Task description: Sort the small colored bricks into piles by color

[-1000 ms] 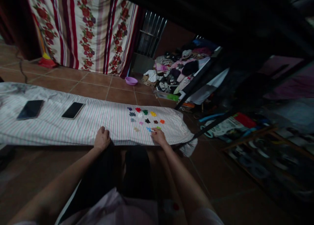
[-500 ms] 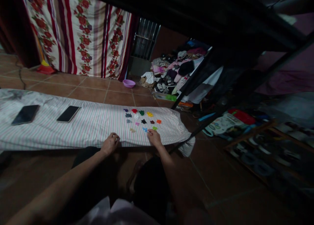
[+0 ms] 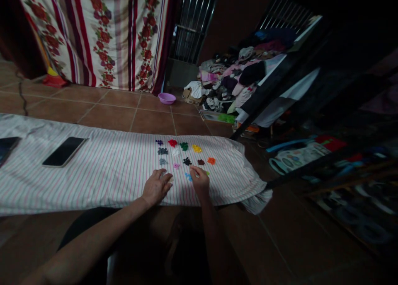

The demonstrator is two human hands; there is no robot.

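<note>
Small piles of coloured pieces, too small to name, lie in rough rows on a striped cloth [image 3: 118,165]. My left hand [image 3: 156,187] rests low over the cloth with its fingers apart and nothing visible in them; it covers the spot of the beige pile. My right hand [image 3: 200,181] has thumb and forefinger pinched just below the black pile [image 3: 187,161]. Whatever sits in that pinch is too small to make out. Beside it are the light blue pile [image 3: 188,176] and a partly hidden lime green one [image 3: 207,173]. The pink pile [image 3: 176,166] lies between both hands.
A phone [image 3: 64,152] lies on the cloth to the left, with another dark device [image 3: 6,148] cut off by the frame edge. A purple basin [image 3: 167,98] stands on the tiled floor, near a heap of clothes [image 3: 230,80]. A dark bar [image 3: 248,123] slants at the right.
My left hand has moved right and forward, onto the beige pile's spot, its fingers opening. My right hand has shifted up toward the black pile. The view has turned and come closer.
</note>
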